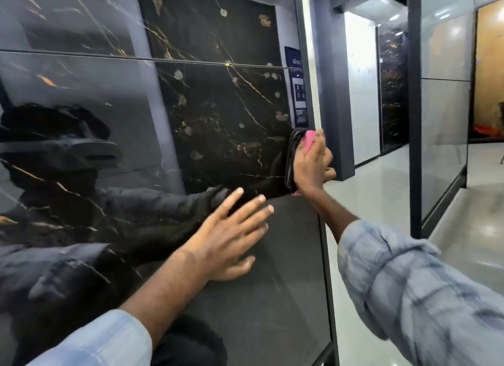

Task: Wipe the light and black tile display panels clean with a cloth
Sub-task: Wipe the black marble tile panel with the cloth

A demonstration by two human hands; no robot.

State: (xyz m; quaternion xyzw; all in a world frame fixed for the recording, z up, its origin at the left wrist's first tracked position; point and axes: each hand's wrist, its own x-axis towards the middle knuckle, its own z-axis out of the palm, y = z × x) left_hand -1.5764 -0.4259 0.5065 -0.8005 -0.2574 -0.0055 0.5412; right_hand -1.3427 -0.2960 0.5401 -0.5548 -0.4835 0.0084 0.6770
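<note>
— What do you count from your end?

— I count two hands and one cloth; the cloth is dark with a pink patch, bunched at centre right of the frame; the right hand has its fingers curled round it and holds it against the right edge of the near black panel.

— And the other hand?

— The left hand lies at lower centre, fingers straight and spread, flat on the same panel, apart from the right.

— Panels?

— I make out three: the near black one, crossed by one thin seam; a second black panel far off at upper right; one light panel at the right edge.

— Anything in the way?

— One blue label sits just above the cloth; the panel's gloss mirrors the person; a pale shiny floor lies between the panels.
</note>
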